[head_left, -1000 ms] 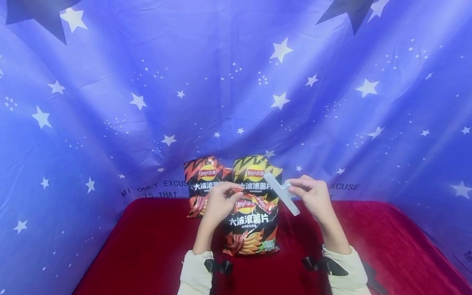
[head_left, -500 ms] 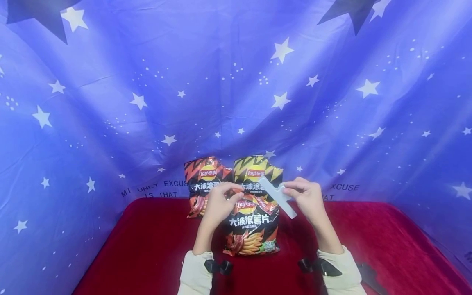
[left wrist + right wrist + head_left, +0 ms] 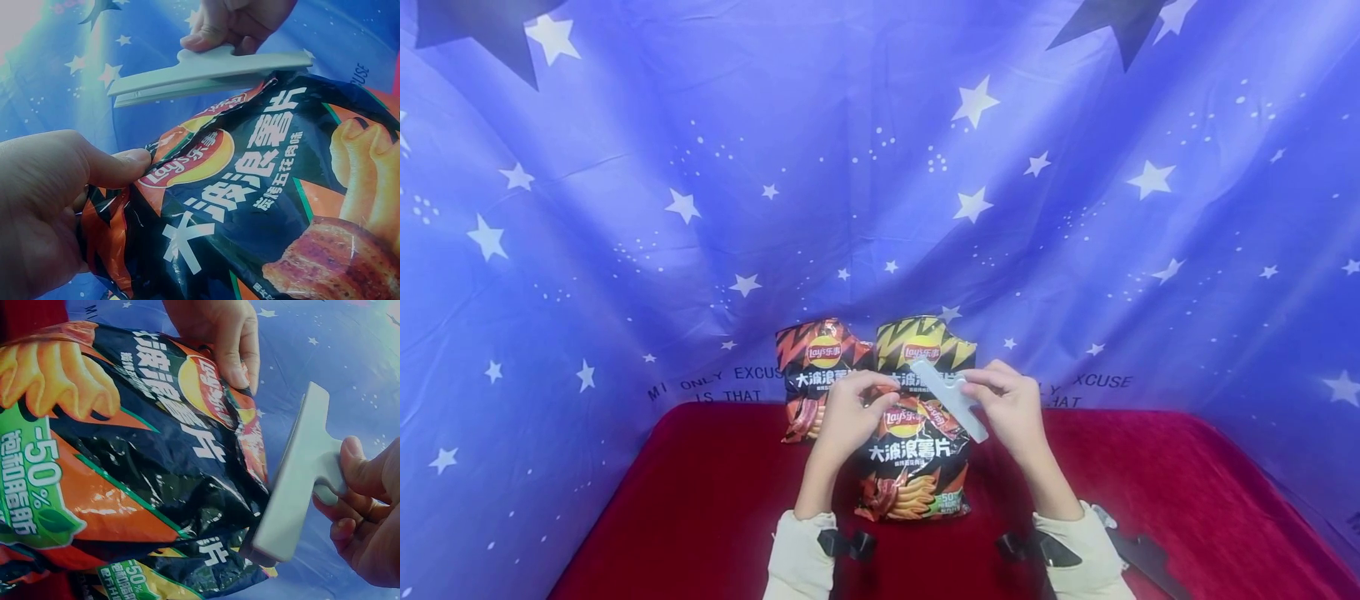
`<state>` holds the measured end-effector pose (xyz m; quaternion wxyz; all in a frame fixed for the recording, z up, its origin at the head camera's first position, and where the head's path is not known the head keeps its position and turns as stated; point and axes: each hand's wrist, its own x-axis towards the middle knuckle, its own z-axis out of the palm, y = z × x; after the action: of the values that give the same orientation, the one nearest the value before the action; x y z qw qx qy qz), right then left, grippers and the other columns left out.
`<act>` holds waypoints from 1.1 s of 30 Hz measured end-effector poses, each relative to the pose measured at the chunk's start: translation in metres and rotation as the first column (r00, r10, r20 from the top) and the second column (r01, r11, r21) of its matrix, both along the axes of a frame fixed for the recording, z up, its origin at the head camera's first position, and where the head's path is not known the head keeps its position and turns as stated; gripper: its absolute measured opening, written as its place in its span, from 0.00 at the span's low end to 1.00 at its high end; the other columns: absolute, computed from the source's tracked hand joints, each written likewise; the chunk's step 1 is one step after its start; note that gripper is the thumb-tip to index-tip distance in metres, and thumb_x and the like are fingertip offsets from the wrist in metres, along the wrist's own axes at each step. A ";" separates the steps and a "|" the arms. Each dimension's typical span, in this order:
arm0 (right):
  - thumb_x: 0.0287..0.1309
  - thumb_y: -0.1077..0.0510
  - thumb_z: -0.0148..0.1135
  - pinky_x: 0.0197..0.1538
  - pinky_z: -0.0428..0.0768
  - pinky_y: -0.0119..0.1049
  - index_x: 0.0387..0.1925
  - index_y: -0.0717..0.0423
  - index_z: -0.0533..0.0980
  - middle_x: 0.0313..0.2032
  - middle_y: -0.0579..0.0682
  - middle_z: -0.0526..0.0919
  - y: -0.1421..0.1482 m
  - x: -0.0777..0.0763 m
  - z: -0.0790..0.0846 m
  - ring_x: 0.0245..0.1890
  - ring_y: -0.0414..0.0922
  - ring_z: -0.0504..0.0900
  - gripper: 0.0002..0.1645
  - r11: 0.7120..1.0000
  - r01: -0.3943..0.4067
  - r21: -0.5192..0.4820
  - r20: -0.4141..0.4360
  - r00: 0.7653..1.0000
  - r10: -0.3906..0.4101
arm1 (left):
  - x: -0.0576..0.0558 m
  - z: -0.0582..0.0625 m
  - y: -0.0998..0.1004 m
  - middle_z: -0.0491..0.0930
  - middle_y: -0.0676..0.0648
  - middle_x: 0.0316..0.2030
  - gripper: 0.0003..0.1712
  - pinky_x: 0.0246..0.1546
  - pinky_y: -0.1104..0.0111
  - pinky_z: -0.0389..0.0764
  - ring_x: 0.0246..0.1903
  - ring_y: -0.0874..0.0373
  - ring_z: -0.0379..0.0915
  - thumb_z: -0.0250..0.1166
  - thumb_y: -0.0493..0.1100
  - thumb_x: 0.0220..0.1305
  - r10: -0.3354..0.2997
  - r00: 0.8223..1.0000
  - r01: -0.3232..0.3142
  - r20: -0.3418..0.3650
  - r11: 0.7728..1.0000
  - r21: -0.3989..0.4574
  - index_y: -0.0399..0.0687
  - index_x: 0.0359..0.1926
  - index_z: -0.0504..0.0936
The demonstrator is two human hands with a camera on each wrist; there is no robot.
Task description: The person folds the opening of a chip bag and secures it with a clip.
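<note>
A black and orange chip bag [image 3: 910, 467] stands upright near the middle of the red table, its top edge folded over. My left hand [image 3: 853, 415] pinches its top left corner between thumb and fingers; the left wrist view shows the thumb [image 3: 128, 165] pressing on the front. My right hand [image 3: 1011, 410] pinches the grip tabs of a pale grey bag clip [image 3: 297, 478]. In the left wrist view the clip's long jaws are parted, right at the bag's top edge. Its lower end overlaps the bag's top right corner in the right wrist view.
Behind stand two more chip bags, a red and black one [image 3: 823, 350] at left and a yellow and black one [image 3: 925, 333] at right. A blue curtain with stars [image 3: 880, 208] hangs behind the red table [image 3: 700, 500]. A dark flat object [image 3: 1146, 558] lies beside the right sleeve.
My right hand has moved left with the bag clip, bringing it closer to the front bag's top. My left hand keeps its hold on the bag's corner.
</note>
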<state>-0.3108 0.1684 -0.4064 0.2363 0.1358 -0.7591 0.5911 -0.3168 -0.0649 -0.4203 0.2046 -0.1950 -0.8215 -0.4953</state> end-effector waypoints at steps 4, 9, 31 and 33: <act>0.51 0.75 0.70 0.31 0.86 0.30 0.38 0.68 0.87 0.28 0.59 0.82 -0.003 0.001 -0.001 0.28 0.34 0.77 0.10 1.000 0.002 0.025 -0.014 1.000 -0.002 | 0.000 0.000 0.000 0.88 0.48 0.37 0.08 0.37 0.71 0.75 0.34 0.60 0.74 0.73 0.36 0.60 -0.002 1.000 0.002 0.013 1.000 -0.001 0.44 0.42 0.90; 0.50 0.73 0.72 0.24 0.76 0.28 0.37 0.66 0.88 0.26 0.57 0.82 -0.005 0.000 -0.002 0.25 0.35 0.72 0.10 0.997 0.016 0.077 -0.018 1.000 -0.015 | 0.000 0.000 0.000 0.88 0.48 0.37 0.08 0.37 0.71 0.75 0.34 0.60 0.74 0.73 0.36 0.59 -0.004 1.000 0.004 0.000 1.000 -0.004 0.45 0.41 0.90; 0.49 0.73 0.73 0.25 0.72 0.27 0.38 0.65 0.88 0.25 0.53 0.79 -0.012 0.003 -0.004 0.24 0.36 0.71 0.12 0.987 -0.008 0.158 0.023 1.000 0.004 | 0.000 0.000 -0.002 0.89 0.46 0.38 0.11 0.34 0.73 0.76 0.34 0.58 0.75 0.73 0.33 0.59 -0.004 1.000 0.004 0.017 1.000 0.008 0.44 0.44 0.90; 0.50 0.73 0.72 0.25 0.73 0.27 0.39 0.66 0.88 0.25 0.54 0.80 -0.013 0.003 -0.004 0.24 0.36 0.71 0.12 0.988 -0.017 0.154 0.041 0.999 0.011 | 0.000 0.000 -0.002 0.89 0.46 0.38 0.12 0.34 0.73 0.75 0.34 0.58 0.74 0.73 0.33 0.59 -0.008 1.000 0.008 0.016 1.000 0.007 0.45 0.44 0.90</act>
<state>-0.3076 0.1559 -0.4102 0.2057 0.1472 -0.8063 0.5348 -0.3168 -0.0667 -0.4206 0.1968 -0.1935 -0.8206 -0.5005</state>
